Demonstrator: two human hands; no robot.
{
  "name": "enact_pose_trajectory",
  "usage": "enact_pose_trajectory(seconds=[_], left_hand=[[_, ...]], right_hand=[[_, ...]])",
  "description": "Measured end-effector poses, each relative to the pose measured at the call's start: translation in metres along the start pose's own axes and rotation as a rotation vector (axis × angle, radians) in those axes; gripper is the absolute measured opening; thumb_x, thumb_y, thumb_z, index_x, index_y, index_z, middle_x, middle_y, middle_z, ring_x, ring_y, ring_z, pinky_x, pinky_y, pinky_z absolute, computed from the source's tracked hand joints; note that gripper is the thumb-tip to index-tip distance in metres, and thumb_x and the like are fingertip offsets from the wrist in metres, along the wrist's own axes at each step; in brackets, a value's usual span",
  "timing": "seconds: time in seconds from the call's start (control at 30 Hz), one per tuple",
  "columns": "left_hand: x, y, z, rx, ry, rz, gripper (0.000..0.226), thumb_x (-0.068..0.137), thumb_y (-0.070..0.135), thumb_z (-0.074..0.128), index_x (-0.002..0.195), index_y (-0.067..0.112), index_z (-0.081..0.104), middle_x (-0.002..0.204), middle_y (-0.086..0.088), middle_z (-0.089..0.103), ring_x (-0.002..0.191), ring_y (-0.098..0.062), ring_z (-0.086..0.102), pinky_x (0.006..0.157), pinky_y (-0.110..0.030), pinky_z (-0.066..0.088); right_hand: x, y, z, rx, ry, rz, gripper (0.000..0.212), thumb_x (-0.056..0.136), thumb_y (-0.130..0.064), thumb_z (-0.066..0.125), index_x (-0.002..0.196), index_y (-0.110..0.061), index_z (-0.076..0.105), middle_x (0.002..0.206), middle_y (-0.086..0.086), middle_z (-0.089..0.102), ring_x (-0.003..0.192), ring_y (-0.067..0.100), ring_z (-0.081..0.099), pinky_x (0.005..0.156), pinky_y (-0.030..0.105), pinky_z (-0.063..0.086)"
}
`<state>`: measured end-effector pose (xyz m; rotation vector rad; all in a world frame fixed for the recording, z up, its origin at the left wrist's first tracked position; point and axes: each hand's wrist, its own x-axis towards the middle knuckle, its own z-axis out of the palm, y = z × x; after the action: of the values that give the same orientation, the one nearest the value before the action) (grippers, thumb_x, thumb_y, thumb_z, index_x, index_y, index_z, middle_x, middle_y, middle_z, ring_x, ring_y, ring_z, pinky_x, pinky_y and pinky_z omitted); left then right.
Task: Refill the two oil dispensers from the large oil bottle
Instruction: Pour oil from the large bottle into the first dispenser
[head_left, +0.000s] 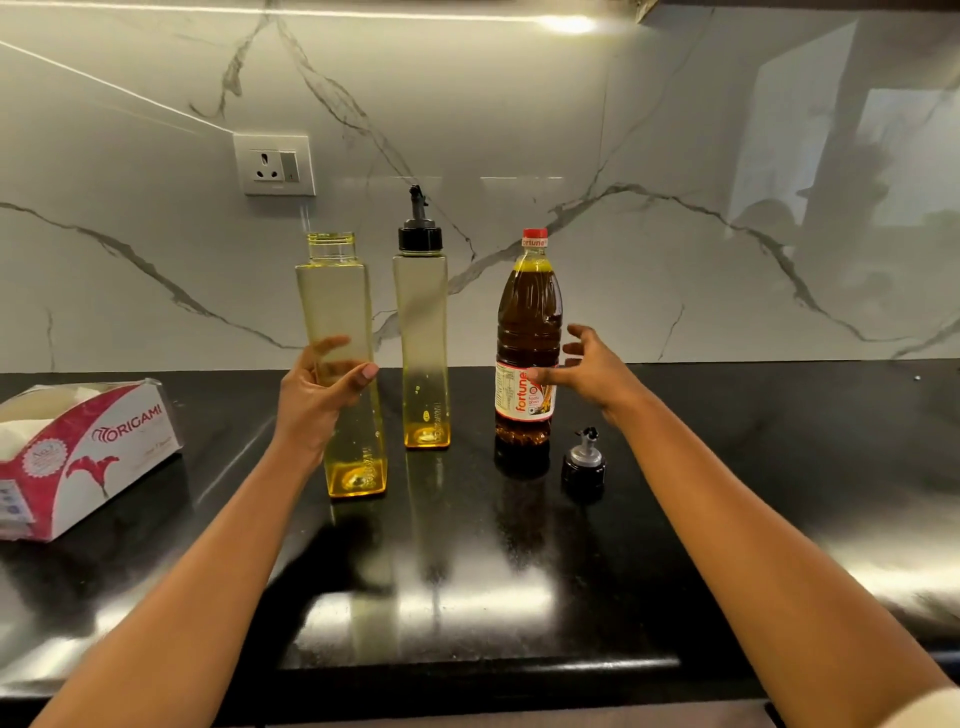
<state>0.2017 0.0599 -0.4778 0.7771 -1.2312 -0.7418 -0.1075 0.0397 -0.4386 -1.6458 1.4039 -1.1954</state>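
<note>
Marble backsplash (519, 104), white with grey veins, with blurred reflections at the right that cannot be made out.

Black polished countertop (727, 467) — glare across the near edge.

Tissue box (98, 447) at far left, pink and white, reads "ORIGAMI". Its left end is cut off by the frame and the smaller print is illegible.

Large oil bottle (527, 322) stands upright right of centre, long axis vertical, red cap on top. "fortune" reads on the neck band (first letter hidden) and runs vertically on the label; the fine print is too small to read. Dark amber oil nearly fills it.

Open dispenser (337, 291), left of centre — square, clear yellowish, long axis near vertical, uncapped mouth up, a thin pool of oil at the base. The embossed lettering low on its side is unreadable.

Capped dispenser (422, 322) stands between the two, upright, black pourer pointing up.

Left hand (314, 400) grasps the open dispenser mid-body, thumb in front, fingers seen through the plastic.

Right hand (589, 371) is released, fingers spread beside the oil bottle, thumb over the label; contact cannot be told.

Loose pourer cap (583, 462) stands just right of the oil bottle's base, spout up.

Wall socket (274, 165), upper left.
</note>
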Motion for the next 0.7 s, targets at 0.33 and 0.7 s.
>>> enact_pose_trajectory(seconds=[0.33,0.7], left_hand=[[0.016,-0.014,-0.021,-0.074,-0.03,-0.054,0.076,0.056,0.035,0.079,0.127,0.029,0.053,0.092,0.007,0.074,0.098,-0.016,0.066,0.087,-0.033,0.055],[0.02,-0.031,-0.033,0.009,-0.045,-0.076,0.078,0.062,0.035,0.081,0.133,0.03,0.048,0.108,0.005,0.071,0.111,-0.017,0.063,0.099,-0.039,0.05]], right_hand=[[0.051,0.004,0.037,0.229,0.111,0.024,0.088,0.062,-0.02,0.085,0.129,-0.022,0.029,0.121,0.004,0.054,0.112,0.028,0.055,0.094,0.046,0.045],[0.029,0.003,0.047,0.192,0.108,-0.042,0.085,0.061,-0.028,0.085,0.127,-0.023,0.032,0.124,0.004,0.056,0.111,0.026,0.056,0.096,0.047,0.045]])
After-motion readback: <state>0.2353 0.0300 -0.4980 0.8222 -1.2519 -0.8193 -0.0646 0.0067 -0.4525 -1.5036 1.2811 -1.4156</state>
